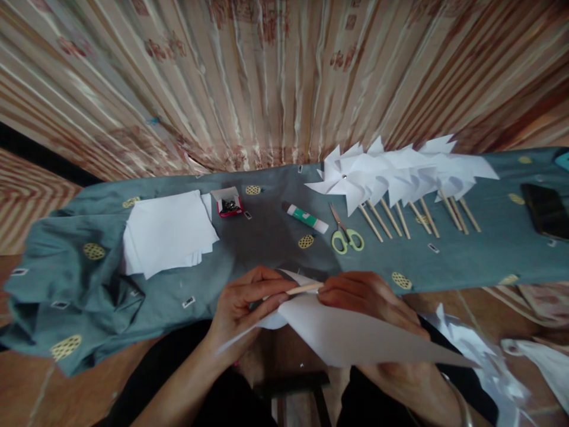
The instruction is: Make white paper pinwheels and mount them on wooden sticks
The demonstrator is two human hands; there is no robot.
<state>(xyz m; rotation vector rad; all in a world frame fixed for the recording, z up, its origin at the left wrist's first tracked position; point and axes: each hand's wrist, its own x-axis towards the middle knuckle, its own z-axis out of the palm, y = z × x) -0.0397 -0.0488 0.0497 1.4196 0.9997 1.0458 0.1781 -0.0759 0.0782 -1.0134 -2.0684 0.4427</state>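
My left hand is closed in a pinch on a folded white paper piece and the near end of a thin wooden stick. My right hand is closed too, gripping the other end of the stick and the paper, which fans out over my right wrist. Both hands sit just in front of a teal cloth that covers a low bench. Several finished white paper pinwheels on wooden sticks lie in a row at the back right of the cloth.
On the cloth lie a stack of white paper squares, a small red box of pins, a glue stick, green-handled scissors and a dark phone. Paper scraps lie on the floor at right. A curtain hangs behind.
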